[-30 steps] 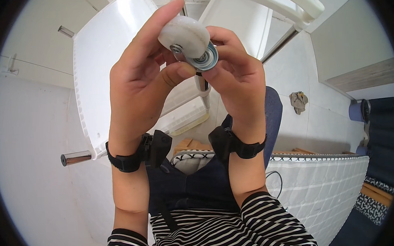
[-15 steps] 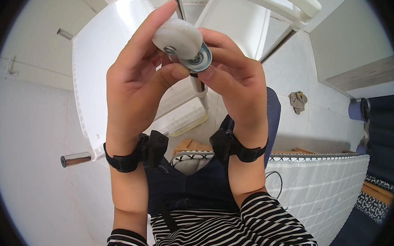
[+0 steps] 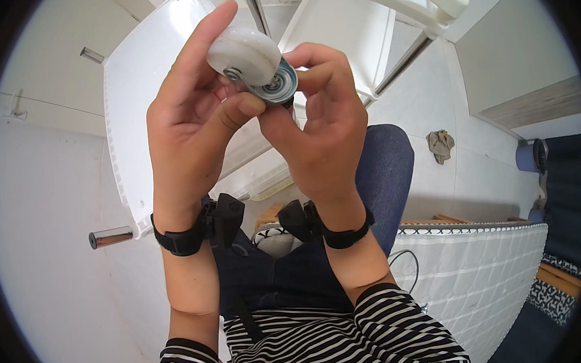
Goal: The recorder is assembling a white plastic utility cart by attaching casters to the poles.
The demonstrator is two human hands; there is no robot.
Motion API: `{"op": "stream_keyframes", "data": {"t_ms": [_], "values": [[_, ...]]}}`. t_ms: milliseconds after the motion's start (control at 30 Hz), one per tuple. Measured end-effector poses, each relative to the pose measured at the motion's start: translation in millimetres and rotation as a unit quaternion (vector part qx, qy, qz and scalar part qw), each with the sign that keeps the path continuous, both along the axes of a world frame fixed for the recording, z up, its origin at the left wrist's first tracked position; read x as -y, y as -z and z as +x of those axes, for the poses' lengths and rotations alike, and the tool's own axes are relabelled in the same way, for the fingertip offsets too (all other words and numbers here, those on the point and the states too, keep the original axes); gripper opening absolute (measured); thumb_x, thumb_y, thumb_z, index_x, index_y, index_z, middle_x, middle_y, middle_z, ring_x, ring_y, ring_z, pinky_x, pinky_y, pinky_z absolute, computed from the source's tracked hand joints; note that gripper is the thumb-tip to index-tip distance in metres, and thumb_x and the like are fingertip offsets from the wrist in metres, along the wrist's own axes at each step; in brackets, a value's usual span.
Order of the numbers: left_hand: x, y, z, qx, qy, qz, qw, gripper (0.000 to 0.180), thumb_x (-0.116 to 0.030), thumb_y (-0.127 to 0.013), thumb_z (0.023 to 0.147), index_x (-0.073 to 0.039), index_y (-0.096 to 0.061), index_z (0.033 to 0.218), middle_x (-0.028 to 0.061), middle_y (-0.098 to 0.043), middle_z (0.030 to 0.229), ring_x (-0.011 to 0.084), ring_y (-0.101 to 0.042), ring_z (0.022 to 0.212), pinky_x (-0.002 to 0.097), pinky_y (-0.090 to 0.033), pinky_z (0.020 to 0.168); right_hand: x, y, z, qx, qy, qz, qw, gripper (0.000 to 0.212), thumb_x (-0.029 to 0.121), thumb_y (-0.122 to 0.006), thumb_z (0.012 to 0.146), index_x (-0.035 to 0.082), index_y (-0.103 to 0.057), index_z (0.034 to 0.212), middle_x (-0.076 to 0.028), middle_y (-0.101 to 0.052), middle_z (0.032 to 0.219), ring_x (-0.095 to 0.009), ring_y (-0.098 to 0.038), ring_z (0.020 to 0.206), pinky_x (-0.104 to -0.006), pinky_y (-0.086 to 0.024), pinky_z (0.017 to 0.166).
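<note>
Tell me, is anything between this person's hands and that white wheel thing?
Nothing visible: the left hand and right hand hold the white-wheeled caster directly, and the black wristbands sit back at the wrists.

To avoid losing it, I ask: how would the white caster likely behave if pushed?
The white caster would probably roll, given its round, disc-like shape. Its metal-looking ring suggests stiffness and some weight. The smooth white surface may feel slightly slippery.

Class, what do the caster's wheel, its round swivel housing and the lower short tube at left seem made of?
Wheel: probably hard plastic, white with a soft shine. Swivel housing: likely plated metal, as it has a bluish, silvery sheen. Lower short tube: apparently polished metal, from its mirrorlike reflections, though coated plastic is possible.
</note>
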State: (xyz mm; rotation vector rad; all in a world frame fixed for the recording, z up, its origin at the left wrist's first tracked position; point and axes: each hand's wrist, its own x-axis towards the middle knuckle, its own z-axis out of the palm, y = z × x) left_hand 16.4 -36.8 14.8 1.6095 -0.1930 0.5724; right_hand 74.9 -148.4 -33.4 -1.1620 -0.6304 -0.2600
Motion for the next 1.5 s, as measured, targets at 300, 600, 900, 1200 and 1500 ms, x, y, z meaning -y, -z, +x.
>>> {"op": "stream_keyframes", "data": {"t_ms": [300,600,900,1200,1500], "values": [[1,1,2,0.017,0.019,-0.006,1.0,0.064,0.001,-0.067,0.079,0.0,-0.037,0.136,0.0101,-0.059,0.109,0.0144,-0.056,0.098,0.0274,-0.047,0.086,18,-8,16,-0.068,-0.23,0.032,0.97,0.021,-0.004,-0.066,0.071,0.0,-0.063,0.091,-0.01,-0.052,0.115,-0.021,-0.052,0.108,-0.0309,-0.043,0.089],[-1,2,0,0.017,0.019,-0.015,1.0,0.065,0.0,-0.068,0.077,-0.001,-0.038,0.136,0.01,-0.058,0.109,0.0146,-0.056,0.097,0.0284,-0.047,0.087,-17,6,-12,0.038,0.122,0.021,0.992,0.026,-0.001,-0.068,0.064,0.002,-0.052,0.084,-0.01,-0.05,0.11,-0.016,-0.054,0.095,-0.0257,-0.047,0.078],[-7,7,-3,-0.015,-0.028,0.035,0.999,0.078,-0.014,-0.072,0.075,-0.005,-0.03,0.14,0.0108,-0.059,0.111,0.0184,-0.057,0.104,0.0301,-0.048,0.087,20,-5,11,-0.11,-0.303,0.077,0.944,0.024,-0.002,-0.058,0.081,-0.002,-0.064,0.104,-0.01,-0.054,0.121,-0.017,-0.052,0.108,-0.0256,-0.043,0.085],[-8,12,-1,-0.001,-0.027,0.029,0.999,0.078,-0.015,-0.072,0.076,-0.005,-0.029,0.14,0.0118,-0.058,0.113,0.0208,-0.057,0.106,0.0321,-0.048,0.089,13,3,16,-0.058,-0.275,0.082,0.956,0.021,-0.002,-0.06,0.08,-0.001,-0.066,0.099,-0.009,-0.052,0.124,-0.018,-0.052,0.108,-0.0281,-0.044,0.085],[-10,16,2,0.048,-0.002,0.023,0.999,0.077,-0.014,-0.071,0.078,-0.005,-0.027,0.141,0.0143,-0.059,0.112,0.0218,-0.058,0.103,0.0336,-0.049,0.089,-5,2,-7,0.033,0.07,-0.013,0.997,0.029,-0.001,-0.07,0.062,0.001,-0.054,0.086,-0.013,-0.052,0.107,-0.028,-0.055,0.098,-0.0329,-0.044,0.083]]}}
